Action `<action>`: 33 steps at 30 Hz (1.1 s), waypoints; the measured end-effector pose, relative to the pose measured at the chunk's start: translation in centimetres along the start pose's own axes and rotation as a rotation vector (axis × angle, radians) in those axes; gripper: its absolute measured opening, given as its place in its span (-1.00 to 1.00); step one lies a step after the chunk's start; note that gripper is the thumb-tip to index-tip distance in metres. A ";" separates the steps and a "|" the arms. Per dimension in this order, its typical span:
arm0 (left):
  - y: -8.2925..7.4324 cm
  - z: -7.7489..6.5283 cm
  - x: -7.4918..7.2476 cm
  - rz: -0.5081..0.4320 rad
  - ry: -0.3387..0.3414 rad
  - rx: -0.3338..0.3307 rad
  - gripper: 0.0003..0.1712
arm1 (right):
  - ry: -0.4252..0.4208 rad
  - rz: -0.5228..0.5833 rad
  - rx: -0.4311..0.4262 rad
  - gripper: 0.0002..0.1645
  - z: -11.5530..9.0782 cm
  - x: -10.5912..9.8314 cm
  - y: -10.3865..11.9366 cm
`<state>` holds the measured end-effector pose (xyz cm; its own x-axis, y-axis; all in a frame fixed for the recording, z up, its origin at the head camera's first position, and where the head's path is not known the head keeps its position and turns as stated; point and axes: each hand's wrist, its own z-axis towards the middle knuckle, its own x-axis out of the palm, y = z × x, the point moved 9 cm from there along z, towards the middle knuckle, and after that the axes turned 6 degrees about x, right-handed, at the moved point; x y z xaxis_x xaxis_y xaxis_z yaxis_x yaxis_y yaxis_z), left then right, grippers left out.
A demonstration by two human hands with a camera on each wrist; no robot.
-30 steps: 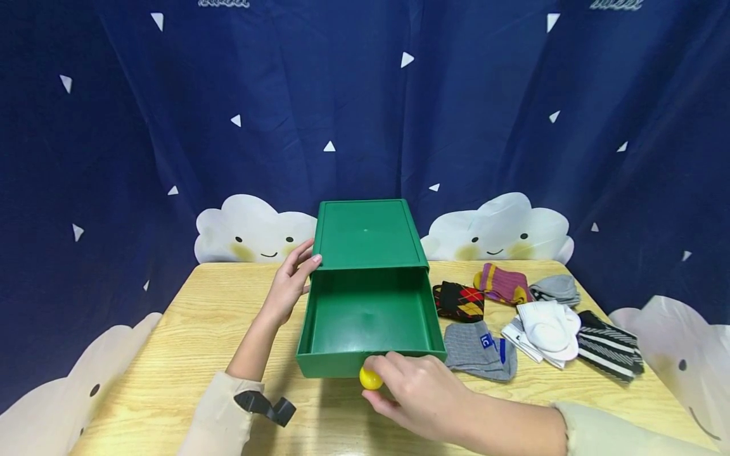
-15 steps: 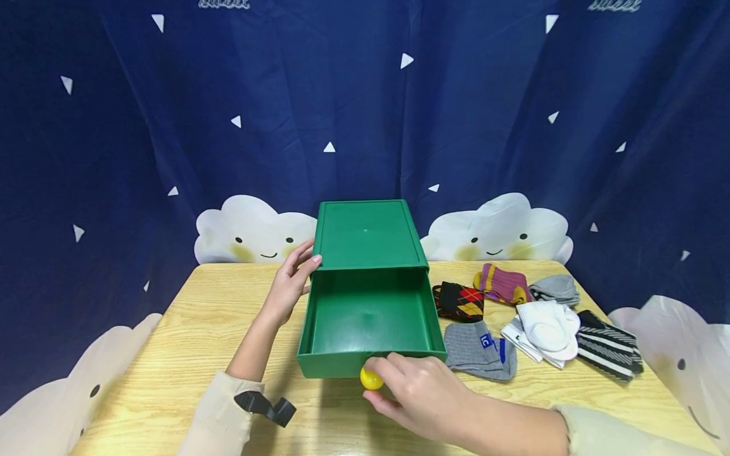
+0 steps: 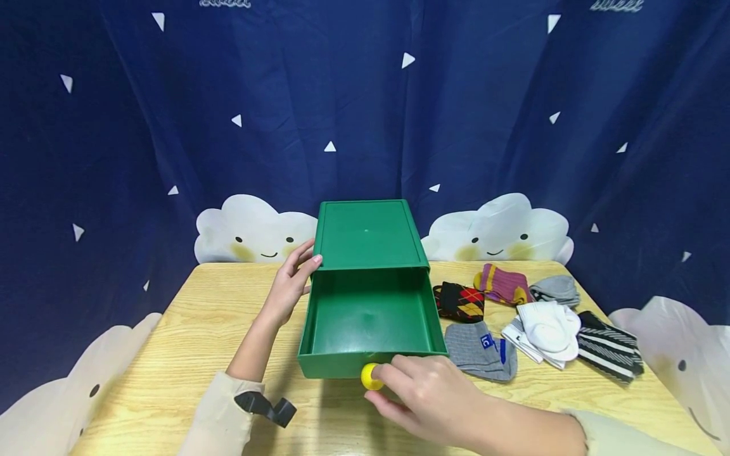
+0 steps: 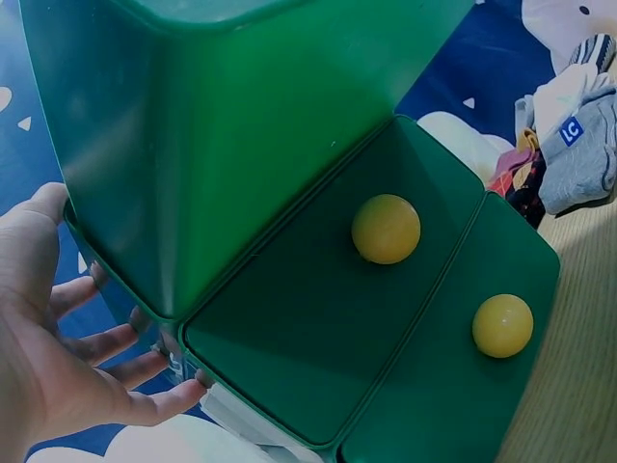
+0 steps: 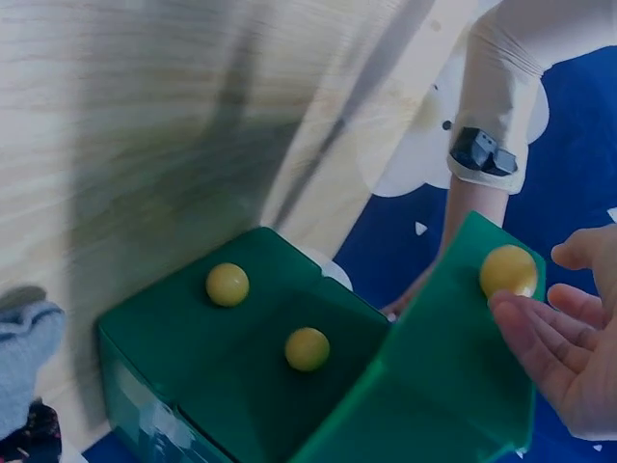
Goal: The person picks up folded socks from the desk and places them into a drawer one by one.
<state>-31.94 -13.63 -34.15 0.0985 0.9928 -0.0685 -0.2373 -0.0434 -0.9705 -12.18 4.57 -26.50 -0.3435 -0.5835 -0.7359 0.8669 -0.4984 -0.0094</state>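
Note:
A green plastic drawer cabinet (image 3: pixel 367 234) stands on the table with its top drawer (image 3: pixel 369 316) pulled out; the drawer's inside shows bare. My left hand (image 3: pixel 288 288) rests on the cabinet's left side, the thumb at its front edge and the fingers spread along the side. At the drawer front, my right hand (image 3: pixel 433 399) is by the round yellow knob (image 3: pixel 372 377). In the right wrist view a fingertip touches this knob (image 5: pixel 508 271), while the thumb stands apart from it. Two lower drawers, each with a yellow knob (image 4: pixel 386 229), are closed in the left wrist view.
Several folded socks lie right of the cabinet: argyle (image 3: pixel 459 302), purple and yellow (image 3: pixel 503 283), grey (image 3: pixel 479 351), white (image 3: pixel 549 329), light grey (image 3: pixel 554 289) and black-and-white striped (image 3: pixel 610 345). A wooden table (image 3: pixel 217 304) carries everything; a blue curtain (image 3: pixel 365 95) hangs behind.
My right fingers have loosened on the yellow knob and drawn slightly back to the right, so more of it shows. The left hand and the drawer have stayed put.

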 end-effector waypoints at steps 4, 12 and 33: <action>0.0 -0.1 -0.1 0.002 -0.002 0.002 -0.38 | -0.009 0.024 -0.013 -0.77 0.5 -1.1 0.0; 0.1 0.0 -0.1 0.002 -0.007 -0.007 -0.38 | -0.056 0.062 0.072 -0.74 1.4 -3.5 -1.9; 0.4 0.1 -0.2 0.004 -0.016 -0.017 -0.39 | 0.036 0.091 0.736 -0.91 -0.8 -5.5 -15.1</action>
<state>-32.16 -13.80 -34.50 0.0818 0.9943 -0.0690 -0.2216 -0.0493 -0.9739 -23.08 15.78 -22.85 -0.2584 -0.6280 -0.7340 0.4210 -0.7571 0.4995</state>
